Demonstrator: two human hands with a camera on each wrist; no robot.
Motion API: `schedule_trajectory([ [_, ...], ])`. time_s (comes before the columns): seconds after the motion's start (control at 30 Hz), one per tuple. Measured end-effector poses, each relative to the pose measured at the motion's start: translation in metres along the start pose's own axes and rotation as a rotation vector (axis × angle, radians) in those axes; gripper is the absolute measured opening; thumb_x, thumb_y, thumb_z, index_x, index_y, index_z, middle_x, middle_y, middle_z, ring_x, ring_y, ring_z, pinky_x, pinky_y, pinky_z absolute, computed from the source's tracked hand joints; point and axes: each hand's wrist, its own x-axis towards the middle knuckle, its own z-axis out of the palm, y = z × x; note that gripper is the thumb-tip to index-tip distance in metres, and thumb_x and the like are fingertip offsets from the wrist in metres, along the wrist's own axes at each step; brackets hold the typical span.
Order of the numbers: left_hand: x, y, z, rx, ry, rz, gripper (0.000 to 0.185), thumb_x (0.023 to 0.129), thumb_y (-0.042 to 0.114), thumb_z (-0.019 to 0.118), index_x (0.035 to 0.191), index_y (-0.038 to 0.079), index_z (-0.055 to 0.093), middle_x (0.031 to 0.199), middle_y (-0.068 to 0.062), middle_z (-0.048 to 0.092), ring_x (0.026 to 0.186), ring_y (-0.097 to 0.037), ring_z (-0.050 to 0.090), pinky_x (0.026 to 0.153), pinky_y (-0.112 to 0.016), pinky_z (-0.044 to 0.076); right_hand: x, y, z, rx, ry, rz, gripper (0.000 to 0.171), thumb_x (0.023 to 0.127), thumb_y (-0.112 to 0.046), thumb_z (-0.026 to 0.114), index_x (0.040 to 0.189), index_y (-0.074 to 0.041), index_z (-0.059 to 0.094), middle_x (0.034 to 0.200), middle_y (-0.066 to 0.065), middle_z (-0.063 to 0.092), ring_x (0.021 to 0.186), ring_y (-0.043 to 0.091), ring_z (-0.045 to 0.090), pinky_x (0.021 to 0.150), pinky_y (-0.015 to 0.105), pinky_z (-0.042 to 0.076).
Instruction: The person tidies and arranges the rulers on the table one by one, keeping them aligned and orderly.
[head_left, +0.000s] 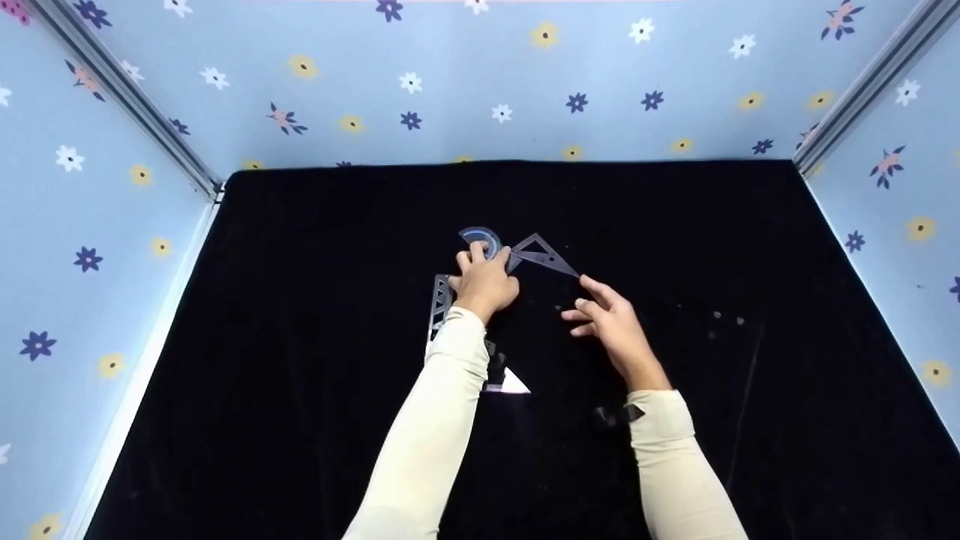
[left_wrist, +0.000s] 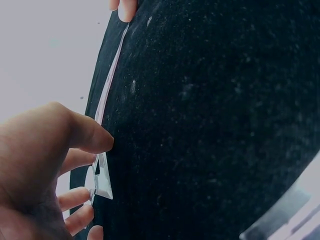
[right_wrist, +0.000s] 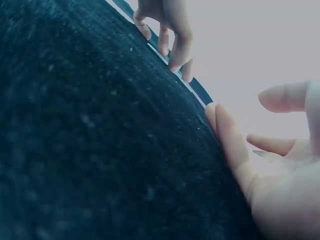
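A clear triangular set square (head_left: 551,260) lies flat on the black cloth, seen nearly edge-on in the left wrist view. My right hand (head_left: 619,326) touches its right tip with an outstretched index finger; the other fingers are spread. My left hand (head_left: 484,283) reaches over the cluster with its fingers spread and fingertips low. Some fingertips rest on a blue-marked protractor (head_left: 480,234), and the index finger lies at the set square's left end. Part of the protractor is hidden under that hand. A ruler with triangular cut-outs (head_left: 439,298) lies beside the left wrist.
A white, shiny triangular piece (head_left: 514,382) lies beside the left forearm, partly covered by the wrist strap. Black cloth (head_left: 300,375) covers the table, with small pale specks at right. Flower-patterned walls (head_left: 450,82) stand at the back and sides.
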Motion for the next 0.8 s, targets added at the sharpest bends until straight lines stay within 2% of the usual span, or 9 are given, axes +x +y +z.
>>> schedule_trajectory([
  [0.2, -0.001, 0.000, 0.000, 0.003, -0.005, 0.000, 0.064, 0.088, 0.023, 0.056, 0.151, 0.029, 0.047, 0.151, -0.011, 0.029, 0.132, -0.036, 0.025, 0.095, -0.062, 0.036, 0.000, -0.002, -0.004, 0.115, 0.007, 0.032, 0.050, 0.098, -0.002, 0.052, 0.146, 0.006, 0.042, 0.152, 0.019, 0.040, 0.092, 0.023, 0.071, 0.074, 0.033, 0.059],
  [0.37, -0.002, 0.000, -0.002, -0.009, -0.015, 0.006, 0.062, 0.089, 0.021, 0.056, 0.150, 0.030, 0.048, 0.153, -0.008, 0.027, 0.134, -0.035, 0.023, 0.096, -0.062, 0.035, 0.000, -0.005, -0.006, 0.236, 0.070, 0.057, 0.043, 0.098, 0.001, 0.049, 0.140, 0.010, 0.044, 0.145, 0.024, 0.045, 0.091, 0.024, 0.071, 0.075, 0.034, 0.059],
  [0.5, -0.002, -0.002, -0.005, -0.014, -0.021, 0.016, 0.060, 0.090, 0.022, 0.058, 0.149, 0.031, 0.050, 0.155, -0.006, 0.026, 0.136, -0.035, 0.023, 0.098, -0.062, 0.035, 0.000, -0.009, -0.007, 0.266, 0.124, 0.077, 0.037, 0.098, 0.001, 0.048, 0.134, 0.010, 0.047, 0.137, 0.028, 0.052, 0.088, 0.024, 0.072, 0.074, 0.035, 0.059],
  [0.67, -0.002, -0.003, -0.006, -0.027, -0.001, 0.038, 0.058, 0.090, 0.023, 0.060, 0.147, 0.030, 0.053, 0.156, -0.006, 0.027, 0.137, -0.035, 0.024, 0.098, -0.061, 0.035, 0.000, -0.011, -0.006, 0.142, 0.142, 0.058, 0.034, 0.098, -0.001, 0.051, 0.130, 0.011, 0.050, 0.121, 0.026, 0.063, 0.080, 0.021, 0.072, 0.067, 0.031, 0.059],
  [0.8, -0.005, -0.006, -0.002, -0.034, -0.014, 0.034, 0.057, 0.090, 0.022, 0.060, 0.147, 0.030, 0.053, 0.157, -0.006, 0.026, 0.137, -0.035, 0.023, 0.099, -0.061, 0.034, -0.001, -0.006, -0.005, -0.084, 0.192, -0.034, 0.028, 0.096, 0.000, 0.057, 0.120, 0.012, 0.060, 0.105, 0.024, 0.070, 0.072, 0.018, 0.069, 0.056, 0.025, 0.055],
])
